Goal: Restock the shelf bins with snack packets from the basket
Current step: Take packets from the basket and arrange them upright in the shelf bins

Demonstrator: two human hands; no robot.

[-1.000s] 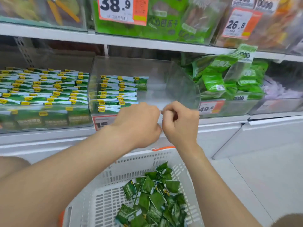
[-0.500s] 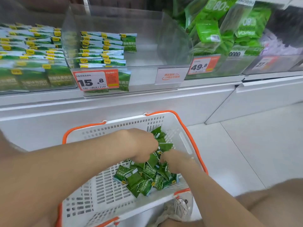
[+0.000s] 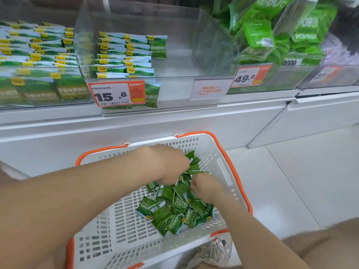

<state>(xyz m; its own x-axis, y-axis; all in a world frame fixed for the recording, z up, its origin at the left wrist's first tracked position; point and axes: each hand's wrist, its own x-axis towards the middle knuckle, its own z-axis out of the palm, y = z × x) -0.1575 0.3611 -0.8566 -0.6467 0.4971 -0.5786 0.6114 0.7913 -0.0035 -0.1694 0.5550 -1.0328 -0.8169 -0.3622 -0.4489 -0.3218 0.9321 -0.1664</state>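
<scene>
Digging in the basket point(image 3: 211, 150) of snack packets point(image 3: 169, 212)
Left hand point(image 3: 169, 164) clutches packets at its 3 o'clock; right hand point(image 3: 206, 188) has its fingers buried, grip unclear.

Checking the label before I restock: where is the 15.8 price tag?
In the head view the 15.8 price tag sits left of centre on the front of the clear bin, left of the white sign and above the basket.

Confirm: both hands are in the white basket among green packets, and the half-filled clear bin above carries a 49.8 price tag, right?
No: the head view shows that clear bin carrying a 15.8 tag; the 49.8 tag is on the next bin rightward. The left hand and right hand are in the white basket among green packets.
</scene>
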